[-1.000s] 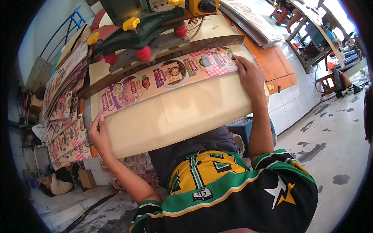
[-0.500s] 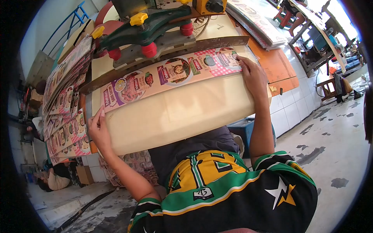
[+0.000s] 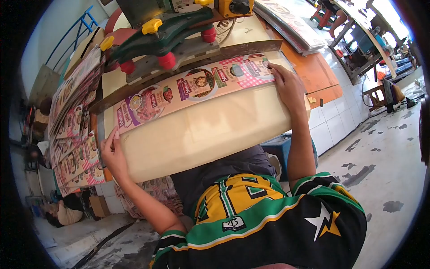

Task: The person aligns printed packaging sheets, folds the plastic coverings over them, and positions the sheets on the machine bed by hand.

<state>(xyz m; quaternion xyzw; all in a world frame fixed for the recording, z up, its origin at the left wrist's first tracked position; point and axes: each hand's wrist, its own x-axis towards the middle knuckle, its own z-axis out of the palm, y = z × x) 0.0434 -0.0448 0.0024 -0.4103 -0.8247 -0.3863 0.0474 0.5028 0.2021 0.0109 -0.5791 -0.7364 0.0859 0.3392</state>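
A long printed strip (image 3: 192, 87) with food pictures and pink checks lies along the far side of a cream padded surface (image 3: 206, 130), against a brown metal bar (image 3: 188, 67). At the strip's lower left corner, my left hand (image 3: 113, 154) pinches the edge between thumb and fingers. My right hand (image 3: 289, 87) grips the strip's right end, fingers bent over it. Beyond the bar stands a dark green machine head (image 3: 165, 38) with yellow knobs and red feet, raised off the strip.
Stacks of printed sheets (image 3: 74, 125) overlap at the left. More sheets (image 3: 291, 27) lie at the top right on an orange board (image 3: 313, 74). A blue stool (image 3: 280, 152) is under the right side. Another person (image 3: 67, 213) is at the lower left.
The camera view has shifted slightly and come back. Both hands remain at the ends of the strip, and nothing else has clearly moved.
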